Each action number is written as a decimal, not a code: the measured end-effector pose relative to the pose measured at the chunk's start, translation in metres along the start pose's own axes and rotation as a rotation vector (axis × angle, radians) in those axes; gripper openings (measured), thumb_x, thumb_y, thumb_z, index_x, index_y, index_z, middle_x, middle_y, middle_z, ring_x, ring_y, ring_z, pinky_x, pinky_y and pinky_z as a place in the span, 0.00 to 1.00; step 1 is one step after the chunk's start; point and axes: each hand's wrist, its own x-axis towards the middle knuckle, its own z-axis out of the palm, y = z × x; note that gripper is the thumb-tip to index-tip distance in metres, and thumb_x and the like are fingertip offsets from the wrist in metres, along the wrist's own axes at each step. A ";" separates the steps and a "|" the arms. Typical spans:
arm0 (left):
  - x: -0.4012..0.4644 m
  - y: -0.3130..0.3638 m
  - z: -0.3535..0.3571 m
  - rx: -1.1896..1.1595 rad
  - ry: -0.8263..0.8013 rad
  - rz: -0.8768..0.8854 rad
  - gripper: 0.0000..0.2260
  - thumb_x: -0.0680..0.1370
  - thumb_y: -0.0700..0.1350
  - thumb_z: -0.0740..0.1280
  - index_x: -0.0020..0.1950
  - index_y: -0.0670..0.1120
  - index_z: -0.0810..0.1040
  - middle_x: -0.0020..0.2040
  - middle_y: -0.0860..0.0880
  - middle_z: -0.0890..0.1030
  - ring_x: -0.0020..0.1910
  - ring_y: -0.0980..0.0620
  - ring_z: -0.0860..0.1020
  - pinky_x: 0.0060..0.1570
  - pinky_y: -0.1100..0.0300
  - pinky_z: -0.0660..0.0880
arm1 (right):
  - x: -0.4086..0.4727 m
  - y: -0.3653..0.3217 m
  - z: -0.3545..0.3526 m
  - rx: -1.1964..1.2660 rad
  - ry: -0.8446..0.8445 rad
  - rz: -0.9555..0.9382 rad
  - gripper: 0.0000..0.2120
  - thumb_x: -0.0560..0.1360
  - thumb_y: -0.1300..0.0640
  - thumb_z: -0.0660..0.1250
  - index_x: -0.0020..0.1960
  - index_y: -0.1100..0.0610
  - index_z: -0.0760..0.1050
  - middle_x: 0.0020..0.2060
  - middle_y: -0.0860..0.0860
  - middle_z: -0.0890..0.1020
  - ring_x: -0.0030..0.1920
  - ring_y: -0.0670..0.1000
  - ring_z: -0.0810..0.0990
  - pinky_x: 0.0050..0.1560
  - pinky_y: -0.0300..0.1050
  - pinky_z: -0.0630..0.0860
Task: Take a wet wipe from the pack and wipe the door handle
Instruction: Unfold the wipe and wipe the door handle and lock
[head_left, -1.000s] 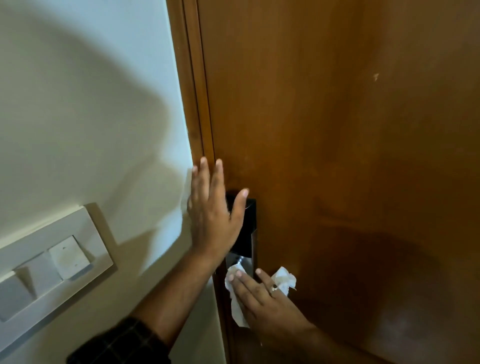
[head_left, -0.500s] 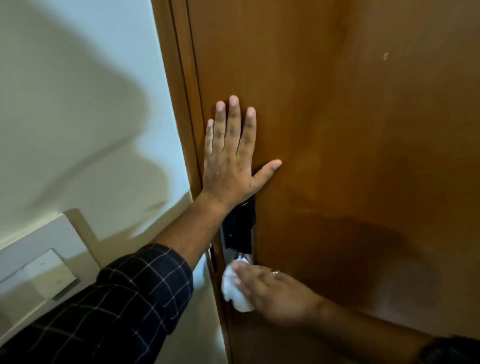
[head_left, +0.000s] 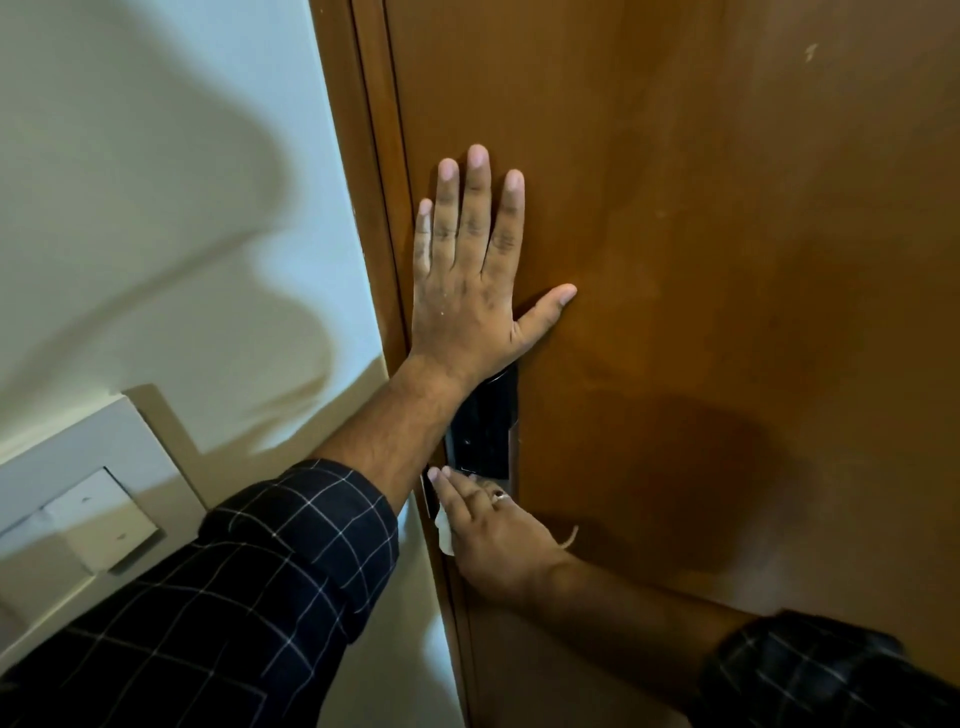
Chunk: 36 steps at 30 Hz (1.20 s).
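Door handle itself is basically hidden right now, it sits somewhere under the right hand (head_left: 498, 540), just below the black lock plate (head_left: 483, 431) on the wooden door (head_left: 727, 260). That hand is closed over the wet wipe (head_left: 444, 532), fingers curled around it, with only a white corner poking out on the side nearest the door frame (head_left: 374, 156). So I'd say we're mid-wipe, the pack part is clearly done (no pack anywhere in sight).

Left hand (head_left: 467, 270) is flat on the door above the lock plate, fingers spread wide, holding nothing, looks like it's just bracing the door so it doesn't swing.

Next move probably needs the wipe dragged along the whole handle, underside too, with some pressure. Can't tell how much of it has been covered.

What's in the way: the left forearm crosses right over the lock plate, so there's not much room above the right hand. Off beyond the left sleeve (head_left: 234, 597) there's a switch panel (head_left: 78, 499) on the wall (head_left: 156, 208), well clear of everything.
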 end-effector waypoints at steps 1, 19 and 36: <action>0.000 0.001 0.000 0.004 -0.003 -0.001 0.39 0.76 0.69 0.55 0.77 0.42 0.58 0.76 0.34 0.62 0.76 0.35 0.57 0.76 0.42 0.46 | 0.000 -0.001 -0.001 0.003 0.004 0.012 0.25 0.83 0.62 0.49 0.74 0.72 0.45 0.76 0.66 0.41 0.77 0.64 0.43 0.73 0.58 0.58; -0.001 0.002 -0.001 0.013 -0.024 -0.026 0.40 0.76 0.69 0.55 0.78 0.44 0.53 0.78 0.37 0.58 0.78 0.37 0.53 0.76 0.42 0.47 | 0.006 0.006 0.009 -0.130 0.084 -0.074 0.26 0.82 0.55 0.53 0.76 0.64 0.52 0.78 0.60 0.44 0.78 0.60 0.43 0.75 0.56 0.52; -0.001 0.011 -0.003 -0.024 -0.034 -0.015 0.40 0.76 0.70 0.56 0.78 0.44 0.56 0.78 0.37 0.59 0.78 0.37 0.54 0.76 0.44 0.47 | -0.111 0.082 0.021 0.046 0.211 -0.215 0.35 0.70 0.53 0.75 0.71 0.60 0.63 0.63 0.60 0.80 0.63 0.56 0.79 0.55 0.48 0.81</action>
